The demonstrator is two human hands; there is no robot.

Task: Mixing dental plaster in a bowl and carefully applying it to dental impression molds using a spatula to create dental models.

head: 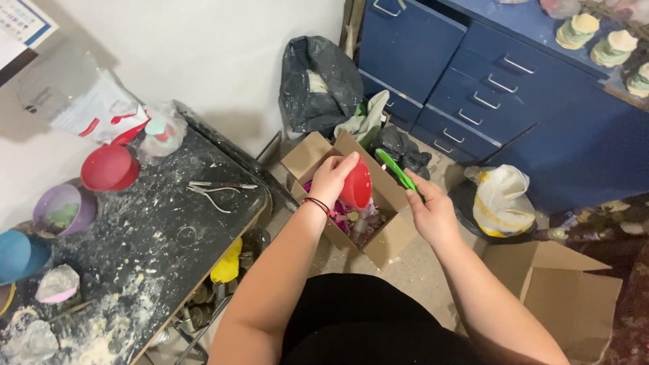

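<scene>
Leaning over the floor beside our desk (203, 223), we hold two things above an open cardboard box (385, 236). Our left hand (332, 179) has its grip closed around a red bowl-shaped mould (356, 184), tilted so its hollow faces down and to the right, right over the box. A dark and red band sits on that wrist. Our right hand (431, 215) has its grip closed on a green scraper (395, 169), whose blade points up and left, ending just beside the red mould's rim without clearly touching it. Inside the box we see pink and purple scraps (351, 220) heaped under the mould.

To our left, the dark desk is dusted with white powder (101, 338), thickest at its near corner. A pair of metal tongs (216, 191) lies on it, well apart from our hands. Farther along the desk stand a blue bowl (17, 255), a purple bowl (62, 209) with something green in it, and a red bowl (108, 167) turned on its side. A yellow object (227, 265) hangs just off the desk's edge.

At the right, an empty cardboard box (554, 290) lies on the floor, and a white and yellow plastic bag (500, 201) sits beyond it. Farther back, a black rubbish bag (318, 84) leans against the white wall, next to a blue drawer cabinet (487, 88) with round pastel pieces (612, 47) stacked on top.
</scene>
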